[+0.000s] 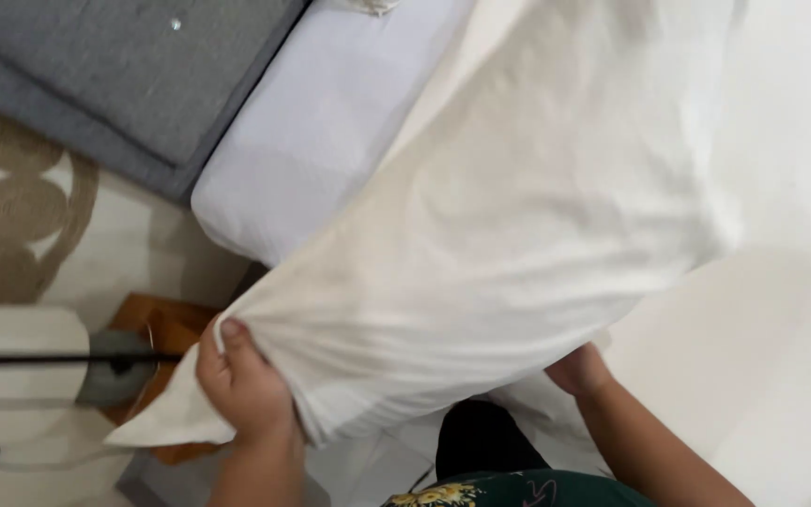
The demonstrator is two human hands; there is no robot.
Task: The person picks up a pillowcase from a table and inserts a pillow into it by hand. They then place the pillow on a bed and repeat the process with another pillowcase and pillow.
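Observation:
A large cream-white sheet (537, 216) billows across the middle of the view, lifted over a bed. My left hand (241, 385) is closed on a bunched corner of the sheet at the lower left. My right hand (579, 368) is at the lower right under the sheet's edge, partly hidden by the cloth; its fingers appear closed on the fabric. Beneath the sheet lies a white mattress (316, 141).
A grey padded headboard or cushion (124, 75) sits at the upper left. A woven rope mat (21, 207) lies on the pale floor at the left. A brown wooden piece (166, 324) and a dark rod (49, 359) are near my left hand.

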